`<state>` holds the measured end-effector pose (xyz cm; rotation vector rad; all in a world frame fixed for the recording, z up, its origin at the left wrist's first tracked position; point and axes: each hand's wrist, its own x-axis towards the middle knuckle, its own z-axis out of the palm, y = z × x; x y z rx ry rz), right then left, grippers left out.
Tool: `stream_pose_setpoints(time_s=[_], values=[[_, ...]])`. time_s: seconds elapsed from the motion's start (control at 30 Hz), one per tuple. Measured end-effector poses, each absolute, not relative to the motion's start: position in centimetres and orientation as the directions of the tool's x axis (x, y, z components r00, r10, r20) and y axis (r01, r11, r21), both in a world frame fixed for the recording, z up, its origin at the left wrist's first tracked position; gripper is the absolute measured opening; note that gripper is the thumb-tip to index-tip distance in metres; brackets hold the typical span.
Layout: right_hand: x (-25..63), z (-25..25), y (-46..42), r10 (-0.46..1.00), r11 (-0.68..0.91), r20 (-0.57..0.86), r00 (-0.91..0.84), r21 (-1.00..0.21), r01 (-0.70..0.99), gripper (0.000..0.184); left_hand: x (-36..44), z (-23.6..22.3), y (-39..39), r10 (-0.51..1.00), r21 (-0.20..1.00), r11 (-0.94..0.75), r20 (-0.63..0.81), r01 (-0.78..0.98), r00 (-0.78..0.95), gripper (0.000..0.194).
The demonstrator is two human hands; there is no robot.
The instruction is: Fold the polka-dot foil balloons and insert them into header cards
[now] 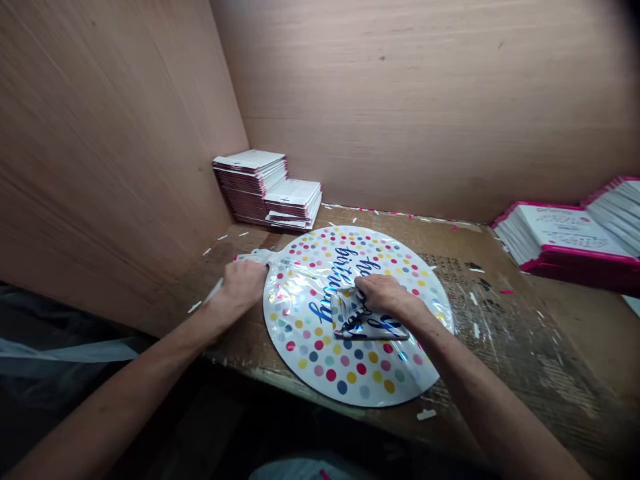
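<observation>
A round foil balloon (345,373) with coloured polka dots and blue "happy birthday" script lies flat on the bench, under a glossy clear film. My left hand (243,287) grips its narrow white neck (255,256) at the left rim. My right hand (380,295) rests at the middle, fingers on a folded piece of printed foil (367,325) with dark lettering. I cannot tell whether that fold belongs to the same balloon.
Wooden panels (425,100) rise behind and left of the cardboard-covered bench (505,333), which is littered with paper scraps. Stacks of packaged cards (265,187) stand in the back corner. Larger pink-edged stacks (565,240) lie at the right. Dark plastic sheeting hangs below the left.
</observation>
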<state>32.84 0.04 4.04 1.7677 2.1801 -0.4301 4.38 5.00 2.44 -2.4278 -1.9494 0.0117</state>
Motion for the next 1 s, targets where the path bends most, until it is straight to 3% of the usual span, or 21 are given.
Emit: stream_pose_setpoints(time_s=[0.1, 0.23, 0.37, 0.43, 0.53, 0.6, 0.7, 0.83, 0.93, 1.0], values=[[34.6, 3.1, -1.6, 0.906, 0.192, -0.361, -0.221, -0.115, 0.975, 0.032, 10.8, 3.5, 3.4, 0.966, -0.017, -0.257, -0.013, 0.966, 0.257, 0.027], [36.7, 1.2, -2.7, 0.945, 0.103, -0.262, -0.196, -0.330, 0.938, 0.033, 15.6, 3.1, 0.9, 0.955, 0.036, -0.295, -0.011, 0.955, 0.296, 0.035], [37.4, 0.4, -3.3, 0.959, 0.126, -0.182, -0.215, -0.407, 0.905, 0.028, 16.1, 1.1, -1.0, 0.921, 0.395, -0.386, 0.120, 0.834, 0.370, 0.060], [37.5, 0.5, -3.7, 0.956, 0.204, -0.104, -0.274, -0.435, 0.877, 0.024, 16.0, 0.0, -1.1, 0.925, 0.595, -0.353, 0.108, 0.722, 0.363, 0.073], [37.8, 1.2, -4.2, 0.952, 0.264, -0.041, -0.303, -0.393, 0.881, 0.019, 16.6, -1.3, -0.7, 0.928, 0.888, -0.186, 0.019, 0.420, 0.371, 0.054], [37.7, 1.8, -4.4, 0.957, 0.229, -0.099, -0.273, -0.324, 0.918, 0.025, 17.7, -1.9, -0.5, 0.926, 0.969, -0.110, 0.018, 0.223, 0.378, 0.043], [36.9, 2.4, -4.1, 0.961, 0.164, -0.164, -0.222, -0.306, 0.938, 0.035, 19.2, -2.1, -0.7, 0.937, 0.980, -0.113, 0.050, 0.165, 0.345, 0.037], [36.2, 1.9, -4.0, 0.971, 0.175, -0.055, -0.231, -0.494, 0.852, 0.028, 16.5, -1.1, -1.1, 0.920, 0.927, -0.228, 0.105, 0.298, 0.378, 0.039], [36.9, 0.6, -4.6, 0.977, 0.110, -0.094, -0.193, -0.554, 0.825, 0.031, 10.1, -0.7, -1.3, 0.860, 0.677, -0.489, 0.271, 0.549, 0.432, 0.041], [37.4, -0.3, -5.2, 0.974, 0.097, -0.116, -0.196, -0.567, 0.818, 0.033, 5.9, -0.9, -1.8, 0.776, 0.449, -0.621, 0.236, 0.642, 0.586, 0.056]])
